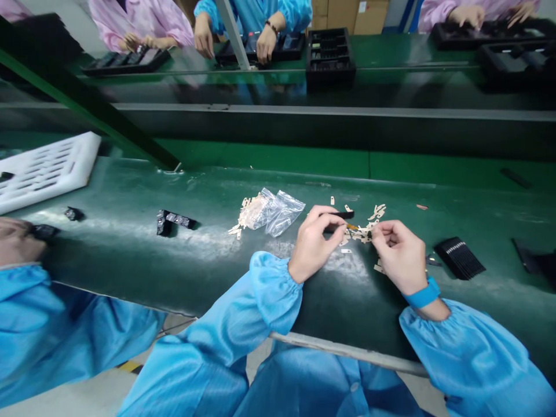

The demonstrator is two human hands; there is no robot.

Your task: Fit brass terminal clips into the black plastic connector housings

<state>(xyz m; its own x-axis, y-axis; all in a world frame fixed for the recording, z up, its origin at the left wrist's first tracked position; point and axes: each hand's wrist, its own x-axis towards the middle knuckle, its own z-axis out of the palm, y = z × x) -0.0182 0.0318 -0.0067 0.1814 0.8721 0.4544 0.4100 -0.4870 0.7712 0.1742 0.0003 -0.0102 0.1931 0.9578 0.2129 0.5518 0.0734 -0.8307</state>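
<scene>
My left hand (313, 240) is closed around a thin black strip part (343, 215), held level over the green bench (130, 243). My right hand (397, 252) pinches a small beige sticker (364, 233) right at the end of that strip. Several more beige stickers (377, 212) lie scattered on the bench just beyond both hands. Both arms wear blue sleeves, and a blue band sits on my right wrist.
A clear plastic bag (273, 211) of beige pieces lies left of my hands. A stack of black strips (459, 258) sits at right, small black parts (174, 221) at left, a white tray (43, 171) far left. A co-worker's sleeve (52, 330) is at left; other people work across the belt.
</scene>
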